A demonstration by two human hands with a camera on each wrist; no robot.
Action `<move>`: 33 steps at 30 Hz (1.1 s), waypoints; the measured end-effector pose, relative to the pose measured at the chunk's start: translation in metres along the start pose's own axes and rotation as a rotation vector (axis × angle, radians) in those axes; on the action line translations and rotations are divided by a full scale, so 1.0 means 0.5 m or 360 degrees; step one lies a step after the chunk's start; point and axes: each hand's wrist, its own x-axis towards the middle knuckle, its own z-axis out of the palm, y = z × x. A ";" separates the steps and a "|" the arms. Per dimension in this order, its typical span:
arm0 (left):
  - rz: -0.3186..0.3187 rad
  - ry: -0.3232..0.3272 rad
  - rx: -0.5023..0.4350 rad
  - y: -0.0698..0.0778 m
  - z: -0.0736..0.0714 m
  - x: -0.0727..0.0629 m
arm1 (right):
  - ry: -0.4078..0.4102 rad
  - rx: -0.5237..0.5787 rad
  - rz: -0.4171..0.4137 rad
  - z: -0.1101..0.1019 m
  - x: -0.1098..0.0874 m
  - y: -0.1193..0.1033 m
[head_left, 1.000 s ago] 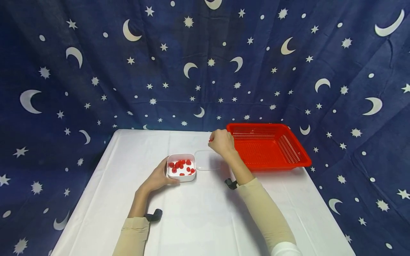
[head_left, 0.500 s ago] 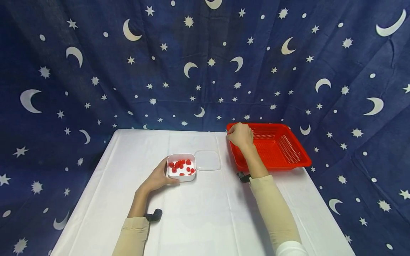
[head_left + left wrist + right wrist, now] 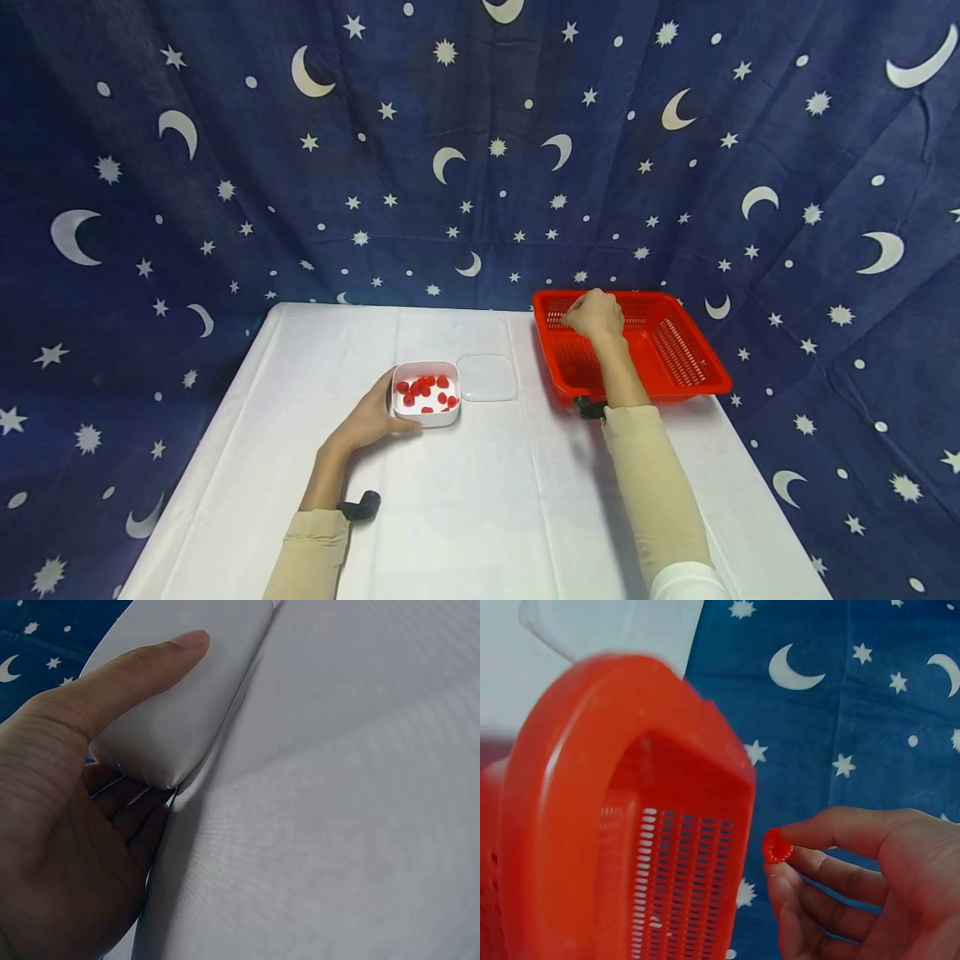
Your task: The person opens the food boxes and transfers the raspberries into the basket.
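Observation:
My left hand (image 3: 371, 417) grips a small white square box (image 3: 424, 419) from its left side, thumb along the near wall and fingers behind it. Several raspberries (image 3: 416, 387) lie inside on the white bottom. In the left wrist view the thumb (image 3: 142, 675) presses against the box's smooth wall (image 3: 180, 697). Over the left part of a red plastic basket (image 3: 716, 379) is my right hand (image 3: 597, 315). The right wrist view shows it pinching one raspberry (image 3: 777, 846) between thumb and fingertips, beside the basket's slotted wall (image 3: 682, 877).
A clear, flat square lid (image 3: 487, 377) lies on the white tablecloth (image 3: 465, 517), just right of the box. The basket stands at the table's back right. Behind hangs a dark blue curtain (image 3: 337, 192) with moons and stars.
The right hand has moved right with the raspberry, from above the lid to over the basket, uncovering the lid. Left hand and box have stayed in place.

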 end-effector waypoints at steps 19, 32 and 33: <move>-0.0009 0.0008 0.0009 -0.003 0.000 0.000 | -0.0436 -0.0123 0.0189 0.037 0.035 0.061; 0.0019 0.0009 0.0058 -0.001 0.000 -0.001 | -0.0755 -0.0080 0.0165 0.063 0.032 0.083; 0.0016 0.0011 0.0055 -0.001 -0.001 -0.002 | -0.0765 -0.0085 0.0155 0.063 0.031 0.084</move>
